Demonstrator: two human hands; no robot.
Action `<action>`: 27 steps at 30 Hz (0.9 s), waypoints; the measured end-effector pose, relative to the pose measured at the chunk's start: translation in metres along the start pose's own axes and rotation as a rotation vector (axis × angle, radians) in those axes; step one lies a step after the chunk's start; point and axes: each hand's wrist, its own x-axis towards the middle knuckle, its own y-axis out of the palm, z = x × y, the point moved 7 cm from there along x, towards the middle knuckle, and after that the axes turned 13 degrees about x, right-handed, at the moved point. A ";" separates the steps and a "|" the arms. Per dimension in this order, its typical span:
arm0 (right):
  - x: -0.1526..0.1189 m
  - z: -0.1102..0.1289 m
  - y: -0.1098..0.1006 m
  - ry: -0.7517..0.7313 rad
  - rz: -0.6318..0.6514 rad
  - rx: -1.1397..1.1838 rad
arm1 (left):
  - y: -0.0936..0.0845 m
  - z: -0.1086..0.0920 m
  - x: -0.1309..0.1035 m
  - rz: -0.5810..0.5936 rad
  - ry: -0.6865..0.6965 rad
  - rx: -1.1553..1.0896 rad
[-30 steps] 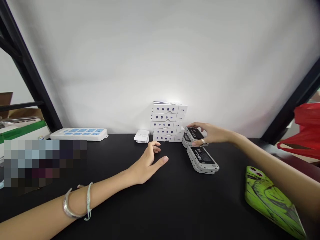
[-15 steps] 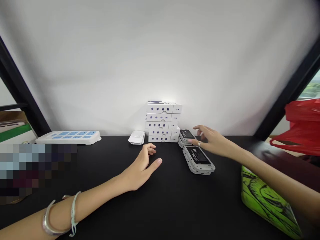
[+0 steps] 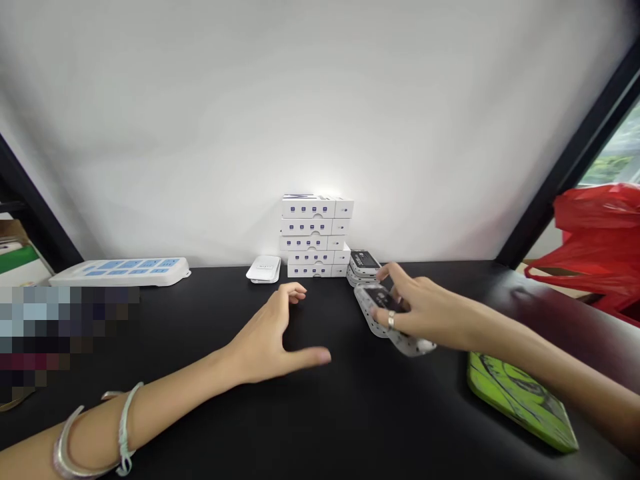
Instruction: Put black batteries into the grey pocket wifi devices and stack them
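Note:
My right hand (image 3: pixel 427 312), with a ring on one finger, has its thumb and fingers on the sides of a power bank (image 3: pixel 411 345). That power bank is blurred, tilted and shifted off the matching power bank (image 3: pixel 371 325) beneath it. Behind them, against the boxes, stands a small stack of similar power banks (image 3: pixel 364 261) with dark faces and pale rims. My left hand (image 3: pixel 267 341) hovers over the black table (image 3: pixel 320 427), thumb spread from the curved fingers, with nothing in it.
Several white boxes (image 3: pixel 311 244) are piled near the wall. Left of them lie thin white devices (image 3: pixel 264 268) and a white-and-blue power strip (image 3: pixel 125 270). A green patterned case (image 3: pixel 520 400) lies under my right forearm. A red plastic bag (image 3: pixel 600 233) is at the far right.
My right hand has come down from the rear stack to the front one and taken hold of its top power bank, shifting it. My left thumb has spread wider. The view has shifted slightly.

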 end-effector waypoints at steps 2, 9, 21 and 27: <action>-0.009 0.022 0.016 -0.071 0.091 0.100 | -0.002 -0.008 -0.002 0.016 0.074 0.030; -0.001 0.075 0.063 -0.242 0.148 0.100 | -0.005 -0.025 -0.008 0.036 0.275 0.021; 0.015 0.065 0.059 -0.419 0.161 0.012 | 0.005 -0.014 -0.007 0.127 0.210 -0.139; 0.022 0.057 0.059 -0.332 0.216 0.102 | 0.009 -0.013 -0.006 0.111 0.077 -0.098</action>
